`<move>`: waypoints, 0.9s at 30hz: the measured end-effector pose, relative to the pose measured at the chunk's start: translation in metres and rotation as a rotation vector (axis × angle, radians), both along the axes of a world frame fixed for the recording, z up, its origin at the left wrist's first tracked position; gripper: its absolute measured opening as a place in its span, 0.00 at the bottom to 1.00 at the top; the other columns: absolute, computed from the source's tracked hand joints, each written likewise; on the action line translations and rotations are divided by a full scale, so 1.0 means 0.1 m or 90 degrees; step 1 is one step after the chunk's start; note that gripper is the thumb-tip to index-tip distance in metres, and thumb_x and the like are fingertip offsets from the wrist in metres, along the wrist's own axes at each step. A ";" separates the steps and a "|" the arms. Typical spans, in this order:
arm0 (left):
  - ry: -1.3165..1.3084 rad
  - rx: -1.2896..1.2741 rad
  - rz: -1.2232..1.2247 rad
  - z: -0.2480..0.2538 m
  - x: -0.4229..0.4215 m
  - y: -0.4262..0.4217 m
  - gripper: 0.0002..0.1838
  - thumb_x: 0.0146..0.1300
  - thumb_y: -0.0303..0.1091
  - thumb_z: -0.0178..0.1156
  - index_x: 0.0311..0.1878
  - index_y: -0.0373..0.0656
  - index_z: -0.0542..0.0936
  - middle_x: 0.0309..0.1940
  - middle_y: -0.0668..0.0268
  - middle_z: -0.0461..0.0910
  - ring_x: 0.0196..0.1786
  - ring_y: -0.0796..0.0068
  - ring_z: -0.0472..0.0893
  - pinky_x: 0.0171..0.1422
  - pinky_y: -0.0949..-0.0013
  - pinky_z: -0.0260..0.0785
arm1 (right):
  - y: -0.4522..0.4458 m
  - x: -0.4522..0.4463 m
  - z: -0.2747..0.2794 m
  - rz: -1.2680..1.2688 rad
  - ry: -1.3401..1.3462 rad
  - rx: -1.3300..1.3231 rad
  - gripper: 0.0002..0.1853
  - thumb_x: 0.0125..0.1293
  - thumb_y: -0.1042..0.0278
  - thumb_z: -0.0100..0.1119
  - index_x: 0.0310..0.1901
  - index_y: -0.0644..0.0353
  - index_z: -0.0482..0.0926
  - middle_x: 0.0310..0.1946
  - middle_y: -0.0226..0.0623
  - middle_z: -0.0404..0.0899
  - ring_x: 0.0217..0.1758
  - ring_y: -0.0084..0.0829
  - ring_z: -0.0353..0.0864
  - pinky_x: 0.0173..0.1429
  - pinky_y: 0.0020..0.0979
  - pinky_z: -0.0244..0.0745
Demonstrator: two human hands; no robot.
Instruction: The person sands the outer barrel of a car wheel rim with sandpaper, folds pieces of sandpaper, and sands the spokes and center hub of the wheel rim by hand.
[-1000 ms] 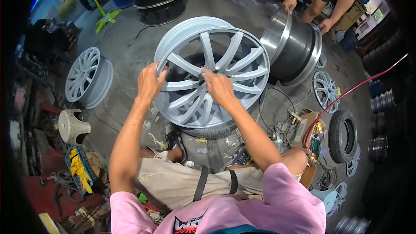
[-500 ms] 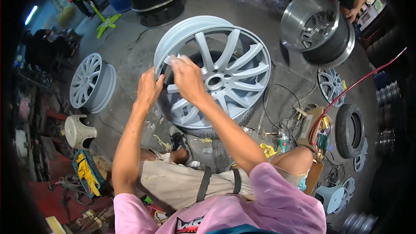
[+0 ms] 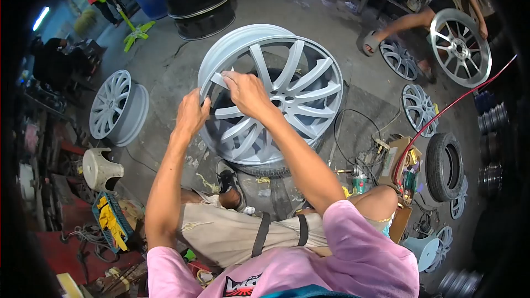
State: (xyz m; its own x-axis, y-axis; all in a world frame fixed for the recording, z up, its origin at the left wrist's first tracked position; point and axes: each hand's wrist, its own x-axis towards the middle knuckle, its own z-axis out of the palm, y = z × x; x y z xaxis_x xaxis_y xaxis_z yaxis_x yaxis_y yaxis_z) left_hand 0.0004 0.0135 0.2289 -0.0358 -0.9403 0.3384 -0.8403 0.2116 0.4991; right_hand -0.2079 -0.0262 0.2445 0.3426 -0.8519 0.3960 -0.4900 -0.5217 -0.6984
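Note:
A grey alloy wheel rim (image 3: 292, 69) with many spokes lies tilted in front of me, resting on a tire (image 3: 265, 170). My left hand (image 3: 191, 115) is closed on the left edge of the rim. Over the upper left spokes, my right hand (image 3: 246, 94) has its fingers pressed together at a spoke near the outer lip. A small pale piece, like a folded sheet, pokes out at its fingertips; most of it is hidden under the hand.
Another grey rim (image 3: 112, 105) stands at left near a cream stool (image 3: 100, 169). To the right are a cardboard box (image 3: 391, 160), cables, a red hose (image 3: 441, 113) and a tire (image 3: 445, 166). A co-worker holds a silver rim (image 3: 461, 49) at upper right.
My right hand has shifted slightly right along the wheel, while my left stays at the rim's edge. The co-worker has moved right and turned their wheel so its spoked face shows.

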 end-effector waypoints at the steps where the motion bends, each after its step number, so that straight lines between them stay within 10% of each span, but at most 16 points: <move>1: 0.002 -0.004 0.000 0.00 0.01 0.00 0.13 0.69 0.33 0.62 0.48 0.31 0.81 0.45 0.37 0.84 0.50 0.31 0.83 0.53 0.43 0.75 | 0.07 -0.09 -0.11 -0.006 -0.030 -0.015 0.17 0.79 0.63 0.51 0.59 0.59 0.85 0.41 0.61 0.87 0.44 0.64 0.85 0.51 0.58 0.78; 10: 0.003 0.021 0.006 0.03 -0.02 0.02 0.17 0.70 0.34 0.61 0.54 0.30 0.80 0.46 0.36 0.83 0.52 0.30 0.81 0.56 0.45 0.74 | -0.15 0.06 -0.02 0.012 -0.072 -0.027 0.16 0.78 0.62 0.54 0.55 0.61 0.87 0.36 0.62 0.85 0.42 0.65 0.84 0.48 0.59 0.77; 14: 0.021 -0.037 0.035 0.27 -0.25 0.11 0.16 0.71 0.32 0.64 0.57 0.32 0.80 0.50 0.46 0.82 0.52 0.45 0.84 0.58 0.54 0.76 | 0.14 -0.22 -0.27 -0.001 -0.035 -0.016 0.18 0.79 0.63 0.56 0.65 0.56 0.83 0.36 0.58 0.86 0.41 0.62 0.85 0.46 0.54 0.79; 17: 0.023 -0.279 -0.084 0.60 -0.50 0.22 0.13 0.69 0.27 0.64 0.55 0.39 0.84 0.51 0.55 0.83 0.51 0.45 0.86 0.56 0.54 0.78 | 0.25 -0.69 -0.65 -0.067 0.243 0.046 0.27 0.73 0.67 0.59 0.74 0.52 0.76 0.36 0.54 0.87 0.36 0.57 0.88 0.41 0.51 0.81; 27: -0.187 -0.076 -0.082 0.26 -0.75 0.18 0.30 0.67 0.31 0.67 0.70 0.33 0.73 0.72 0.52 0.72 0.52 0.49 0.87 0.53 0.53 0.82 | -0.34 -0.75 0.13 0.002 0.562 -0.482 0.31 0.68 0.71 0.57 0.74 0.65 0.73 0.30 0.36 0.87 0.26 0.32 0.87 0.30 0.33 0.78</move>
State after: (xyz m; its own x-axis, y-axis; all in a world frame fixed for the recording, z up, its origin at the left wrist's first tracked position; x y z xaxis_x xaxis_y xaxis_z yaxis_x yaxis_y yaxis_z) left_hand -0.0744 0.0319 0.2544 -0.2634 -0.8762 0.4036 -0.9073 0.3671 0.2048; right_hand -0.2830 -0.0606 0.2580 0.7549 -0.4982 0.4265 -0.6489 -0.6615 0.3759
